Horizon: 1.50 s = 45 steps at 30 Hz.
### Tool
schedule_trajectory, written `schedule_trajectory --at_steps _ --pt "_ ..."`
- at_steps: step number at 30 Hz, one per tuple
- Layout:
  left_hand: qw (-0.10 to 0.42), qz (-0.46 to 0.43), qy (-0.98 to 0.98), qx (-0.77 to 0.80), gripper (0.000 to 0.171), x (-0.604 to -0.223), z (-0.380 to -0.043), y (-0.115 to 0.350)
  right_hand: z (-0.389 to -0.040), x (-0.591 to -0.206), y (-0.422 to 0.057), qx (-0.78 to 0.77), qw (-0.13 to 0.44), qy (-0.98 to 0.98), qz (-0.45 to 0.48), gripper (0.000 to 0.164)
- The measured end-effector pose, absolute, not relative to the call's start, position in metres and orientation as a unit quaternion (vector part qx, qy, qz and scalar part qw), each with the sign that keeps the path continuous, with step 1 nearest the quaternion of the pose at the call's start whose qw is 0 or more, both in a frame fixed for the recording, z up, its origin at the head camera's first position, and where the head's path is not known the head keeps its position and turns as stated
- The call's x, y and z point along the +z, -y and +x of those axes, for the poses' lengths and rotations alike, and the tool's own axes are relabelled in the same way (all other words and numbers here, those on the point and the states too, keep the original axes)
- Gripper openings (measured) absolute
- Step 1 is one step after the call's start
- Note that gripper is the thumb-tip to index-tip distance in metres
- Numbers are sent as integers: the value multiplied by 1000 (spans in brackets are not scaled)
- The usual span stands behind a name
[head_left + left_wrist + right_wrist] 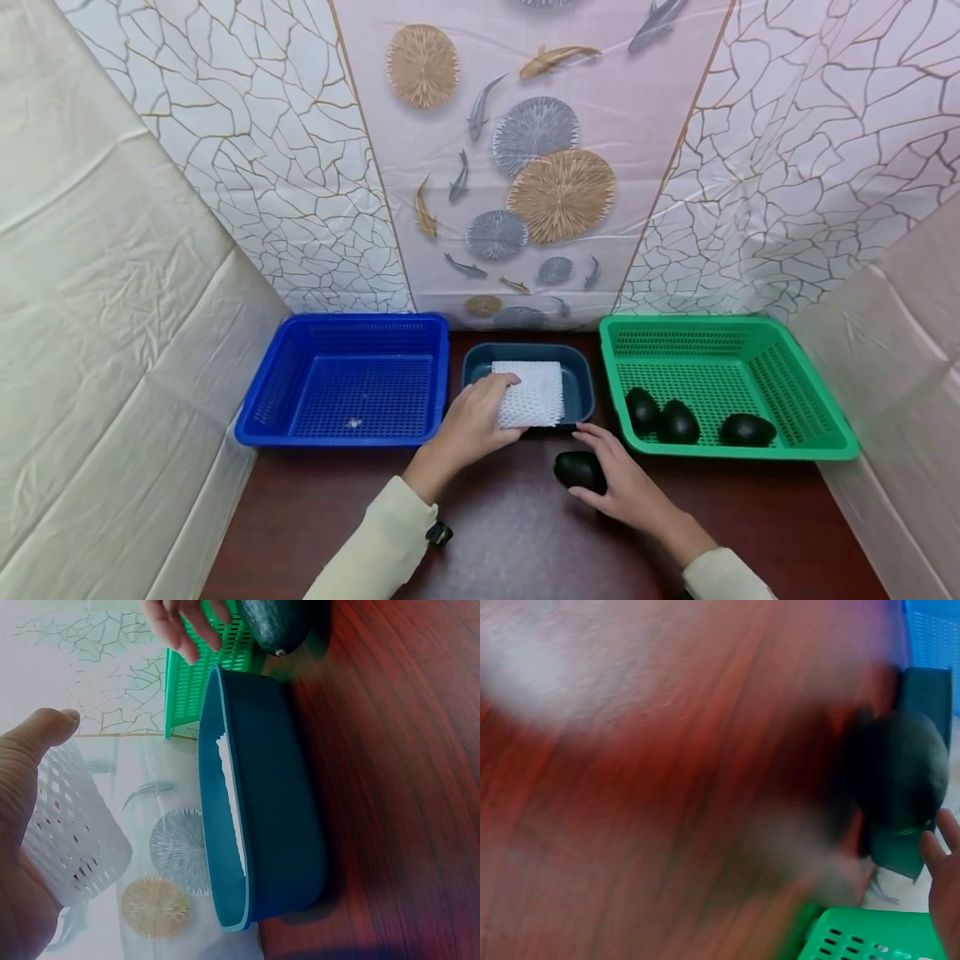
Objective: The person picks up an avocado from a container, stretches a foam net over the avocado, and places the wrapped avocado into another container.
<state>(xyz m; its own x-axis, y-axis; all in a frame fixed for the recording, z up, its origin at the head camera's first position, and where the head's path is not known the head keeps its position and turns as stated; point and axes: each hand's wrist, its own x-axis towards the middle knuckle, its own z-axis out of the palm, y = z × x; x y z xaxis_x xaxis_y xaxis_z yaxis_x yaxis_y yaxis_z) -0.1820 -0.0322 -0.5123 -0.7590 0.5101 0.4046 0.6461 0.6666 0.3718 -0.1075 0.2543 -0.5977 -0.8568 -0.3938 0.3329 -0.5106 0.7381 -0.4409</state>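
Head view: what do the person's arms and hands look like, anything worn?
Left hand and right hand: bare, no gloves visible. Left sleeve and right sleeve: long, pale cream, no print visible, ending near the wrist. A small black device sits at the left sleeve's edge, too small to make out details.

From above and in front of the dark-teal rectangular plastic tub (579, 392), the head camera faces forward and down, widest. Both wrist cameras look from lower, nearer, turned sideways, sharing that tub and the green perforated plastic basket (821, 425) beside it.
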Motion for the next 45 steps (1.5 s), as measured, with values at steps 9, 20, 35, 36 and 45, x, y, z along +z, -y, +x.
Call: schedule_trajectory --at_steps 9,20,35,36,45 --pt "128 -318 908 -241 70 -516 -179 35 -107 -614 -266 280 39 935 215 102" --pt "138 -321 907 -235 68 -523 -178 39 -104 -623 -278 286 40 929 231 86" --pt "172 -314 906 -227 68 -526 -180 45 -102 -614 -275 287 76 921 253 80" --pt "175 -314 905 -229 68 -526 -180 45 -103 -611 -274 287 78 920 257 81" --pt "161 -303 905 -251 69 -523 -180 48 -105 -574 -262 277 75 923 258 86"
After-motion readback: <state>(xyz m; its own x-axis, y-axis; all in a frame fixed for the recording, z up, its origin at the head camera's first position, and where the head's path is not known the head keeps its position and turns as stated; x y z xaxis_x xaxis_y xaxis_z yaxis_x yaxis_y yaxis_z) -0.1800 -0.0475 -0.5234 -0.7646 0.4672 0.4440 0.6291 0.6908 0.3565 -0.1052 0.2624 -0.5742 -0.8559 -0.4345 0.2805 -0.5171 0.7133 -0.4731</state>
